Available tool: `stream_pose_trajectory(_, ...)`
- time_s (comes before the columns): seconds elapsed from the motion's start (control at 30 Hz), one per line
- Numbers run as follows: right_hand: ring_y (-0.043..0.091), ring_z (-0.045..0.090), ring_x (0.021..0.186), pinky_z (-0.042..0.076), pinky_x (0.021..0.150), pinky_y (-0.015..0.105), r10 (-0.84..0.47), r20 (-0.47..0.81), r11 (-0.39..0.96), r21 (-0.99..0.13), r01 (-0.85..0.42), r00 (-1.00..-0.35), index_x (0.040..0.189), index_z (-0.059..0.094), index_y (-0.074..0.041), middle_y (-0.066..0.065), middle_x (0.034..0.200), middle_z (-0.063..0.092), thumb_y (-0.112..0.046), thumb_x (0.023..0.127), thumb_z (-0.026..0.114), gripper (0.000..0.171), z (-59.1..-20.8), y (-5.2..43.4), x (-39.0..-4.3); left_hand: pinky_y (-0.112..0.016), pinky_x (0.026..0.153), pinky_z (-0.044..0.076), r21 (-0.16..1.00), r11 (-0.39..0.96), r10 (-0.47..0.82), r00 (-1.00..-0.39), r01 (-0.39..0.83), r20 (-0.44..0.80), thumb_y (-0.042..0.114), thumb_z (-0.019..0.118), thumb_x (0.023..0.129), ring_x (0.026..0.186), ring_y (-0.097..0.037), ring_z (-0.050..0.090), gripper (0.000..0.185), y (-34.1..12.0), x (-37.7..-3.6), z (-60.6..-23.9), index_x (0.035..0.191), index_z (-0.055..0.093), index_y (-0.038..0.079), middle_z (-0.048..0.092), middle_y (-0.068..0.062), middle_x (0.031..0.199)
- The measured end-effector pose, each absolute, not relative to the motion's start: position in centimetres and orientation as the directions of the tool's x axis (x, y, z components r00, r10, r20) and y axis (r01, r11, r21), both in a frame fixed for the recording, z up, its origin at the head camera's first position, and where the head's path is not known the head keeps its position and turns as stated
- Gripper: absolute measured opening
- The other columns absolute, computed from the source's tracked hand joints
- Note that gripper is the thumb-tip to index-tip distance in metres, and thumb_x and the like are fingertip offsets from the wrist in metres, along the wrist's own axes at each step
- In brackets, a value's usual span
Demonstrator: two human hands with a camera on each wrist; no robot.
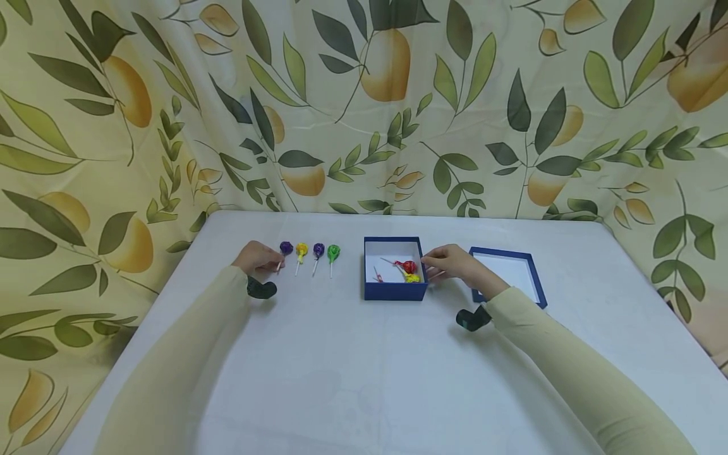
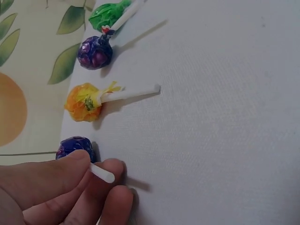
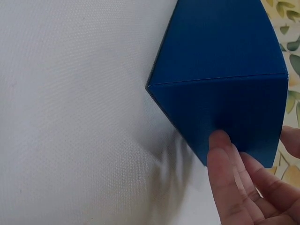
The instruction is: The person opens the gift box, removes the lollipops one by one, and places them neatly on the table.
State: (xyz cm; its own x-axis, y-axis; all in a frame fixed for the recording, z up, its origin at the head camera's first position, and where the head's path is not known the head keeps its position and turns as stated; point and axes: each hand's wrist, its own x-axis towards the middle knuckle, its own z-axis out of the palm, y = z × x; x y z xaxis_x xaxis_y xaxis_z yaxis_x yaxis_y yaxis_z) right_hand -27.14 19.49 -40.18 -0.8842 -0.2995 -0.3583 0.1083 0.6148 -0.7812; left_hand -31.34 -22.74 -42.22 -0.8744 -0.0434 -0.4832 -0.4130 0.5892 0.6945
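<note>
At the left of the table, my left hand (image 1: 260, 257) pinches the white stick of a purple-wrapped lollipop (image 1: 286, 248) between thumb and fingers. In the left wrist view the purple wrapper (image 2: 76, 144) shows just beyond the thumb. Beside it lie a yellow lollipop (image 1: 302, 249), another purple lollipop (image 1: 318, 251) and a green lollipop (image 1: 333, 252), in a row. My right hand (image 1: 452, 261) holds the right wall of an open blue box (image 1: 395, 291), fingers against its outside and thumb at the rim. Inside the box lie a red lollipop (image 1: 408, 266) and a yellow one (image 1: 412, 278).
Right of the box, partly behind my right forearm, lies the blue-edged lid (image 1: 512, 268), its white inside facing up. A white cloth covers the table (image 1: 341, 373). Behind the table hangs a fruit-and-leaf patterned curtain (image 1: 352, 145).
</note>
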Motion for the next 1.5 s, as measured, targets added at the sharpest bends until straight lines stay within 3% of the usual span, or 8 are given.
stream_pose_trajectory(0.3, 0.031, 0.064, 0.103, 0.053, 0.090, 0.038, -0.303, -0.361, 0.611, -0.784, 0.111, -0.882, 0.128, 0.048, 0.010, 0.030, 0.126, 0.054, -0.023, 0.099, 0.049, 0.045, -40.0, 19.5, -27.1, -0.021, 0.069, 0.046, 0.638, 0.669, -0.066, -0.886, -0.381, -0.459, 0.016, 0.068, 0.085, 0.071, -0.012, 0.060, 0.031, -22.8, -30.9, -41.8, 0.110, 0.066, -0.002, 0.070, -0.006, 0.087)
stream_pose_trajectory(0.8, 0.027, 0.066, 0.099, 0.054, 0.088, 0.036, -0.303, -0.366, 0.626, -0.773, 0.106, -0.880, 0.129, 0.048, 0.009, 0.029, 0.126, 0.054, -0.023, 0.099, 0.048, 0.044, -40.0, 19.6, -27.2, -0.021, 0.073, 0.051, 0.650, 0.685, 0.022, -0.883, -0.328, -0.469, 0.020, 0.063, 0.090, 0.076, -0.009, 0.062, 0.036, -24.3, -31.3, -42.0, 0.119, 0.062, -0.001, 0.070, -0.008, 0.099)
stream_pose_trajectory(1.0, 0.030, 0.065, 0.102, 0.054, 0.089, 0.037, -0.301, -0.371, 0.632, -0.767, 0.107, -0.879, 0.130, 0.047, 0.009, 0.030, 0.127, 0.053, -0.023, 0.099, 0.047, 0.045, -39.9, 19.6, -27.2, -0.034, 0.095, 0.051, 0.713, 0.638, 0.115, -0.880, -0.291, -0.462, 0.017, 0.055, 0.095, 0.098, -0.017, 0.064, 0.039, -25.3, -31.3, -41.3, 0.129, 0.054, -0.002, 0.061, -0.018, 0.124)
stream_pose_trajectory(1.17, 0.029, 0.065, 0.101, 0.054, 0.089, 0.037, -0.298, -0.372, 0.634, -0.766, 0.109, -0.879, 0.130, 0.047, 0.009, 0.029, 0.127, 0.054, -0.024, 0.099, 0.048, 0.046, -40.0, 19.6, -27.3, -0.040, 0.104, 0.043, 0.735, 0.628, 0.168, -0.878, -0.255, -0.448, 0.019, 0.051, 0.097, 0.121, -0.030, 0.054, 0.042, -25.4, -31.1, -40.4, 0.135, 0.047, 0.000, 0.052, -0.021, 0.135)
stream_pose_trajectory(1.5, 0.034, 0.063, 0.106, 0.053, 0.090, 0.038, -0.313, -0.362, 0.624, -0.776, 0.097, -0.878, 0.129, 0.048, 0.011, 0.030, 0.126, 0.054, -0.023, 0.098, 0.049, 0.045, -40.0, 19.5, -27.3, -0.043, 0.102, 0.045, 0.785, 0.597, 0.224, -0.905, -0.166, -0.362, 0.021, 0.049, 0.098, 0.119, -0.032, 0.056, 0.042, -24.7, -31.2, -39.5, 0.136, 0.047, 0.003, 0.052, -0.021, 0.135)
